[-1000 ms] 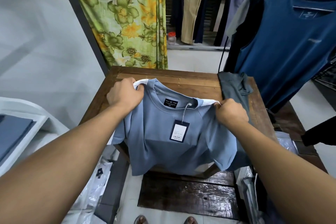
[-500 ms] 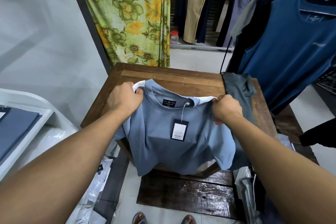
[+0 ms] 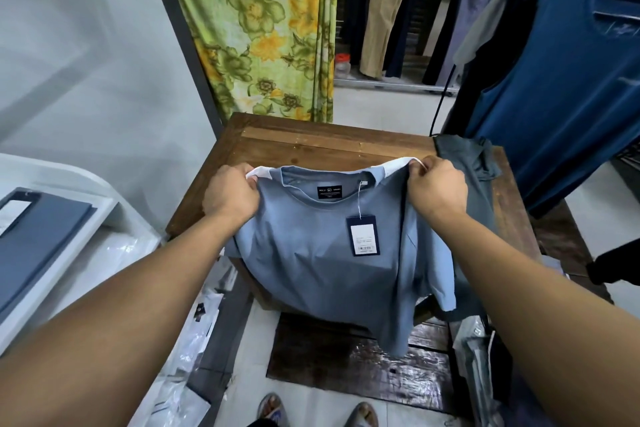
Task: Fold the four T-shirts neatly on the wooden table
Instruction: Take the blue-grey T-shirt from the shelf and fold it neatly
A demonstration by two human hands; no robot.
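Hanging across the near edge of the bench (image 3: 311, 139), in the middle of the frame, the light blue T-shirt (image 3: 311, 263) is held up by its shoulders, front toward the camera, and its hem is seen dangling below the bench top toward the floor. Trouble can be expected right there: if the shirt is laid down from this hold, the lower half may be left draped off the edge and dragged down by its own weight, and the fold would be spoiled. More risk is judged at the right of the frame, where a dark grey garment (image 3: 464, 166) is spread along the bench side, just beside the blue one. A sleeve could be dropped onto it and the two tangled.

The left grip (image 3: 230, 194) is closed on one shoulder at centre left, fingers curled into the cloth. The right grip (image 3: 434, 189) is pinched on the other shoulder at centre right. The two holds look slightly uneven, so a skewed lay is possible.

Now the shirt itself: soft, matte blue cloth, creased down its right side in the frame, one sleeve hanging loose low down. White strips (image 3: 258, 173) are shown at both shoulders, a navy swing tag (image 3: 363, 236) is hung on a string from the collar, and a small black neck label (image 3: 329, 191) is stitched inside.
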